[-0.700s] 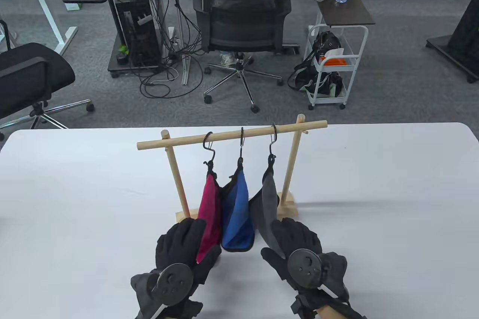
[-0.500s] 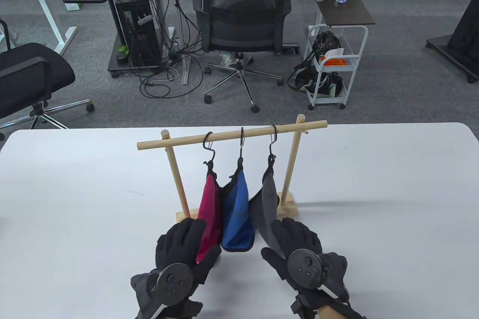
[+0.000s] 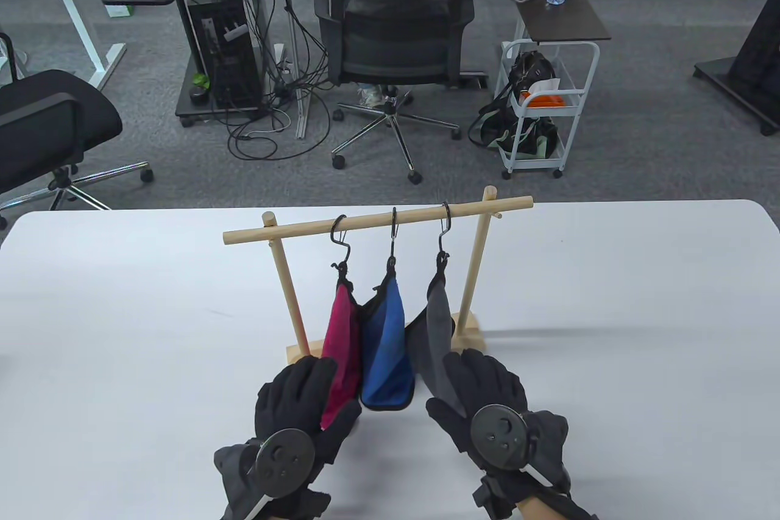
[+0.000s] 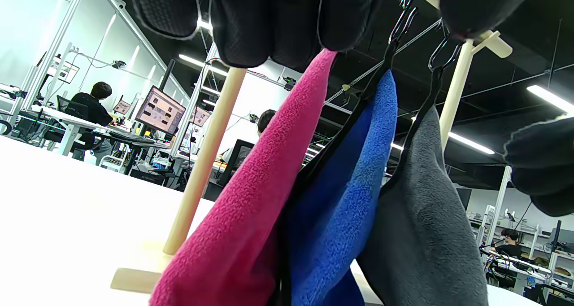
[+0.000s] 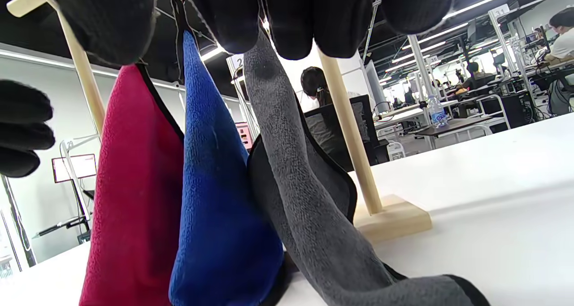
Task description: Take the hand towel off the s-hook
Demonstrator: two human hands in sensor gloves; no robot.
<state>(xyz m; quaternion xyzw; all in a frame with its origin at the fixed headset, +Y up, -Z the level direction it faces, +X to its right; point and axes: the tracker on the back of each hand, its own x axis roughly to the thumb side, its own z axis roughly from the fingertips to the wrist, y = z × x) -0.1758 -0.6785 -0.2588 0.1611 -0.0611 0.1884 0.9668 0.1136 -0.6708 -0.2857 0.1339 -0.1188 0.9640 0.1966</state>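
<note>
On the rack (image 3: 378,219), three fleece towels (image 3: 385,343) hang from hooks (image 3: 393,233).

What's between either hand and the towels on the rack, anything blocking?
Nothing visible. The left hand is right at the pink towel, the right hand right at the grey towel; the blue towel hangs between them. All three are on their s-hooks on the wooden rack.

No text, label or number is legible anywhere in these views.
</note>
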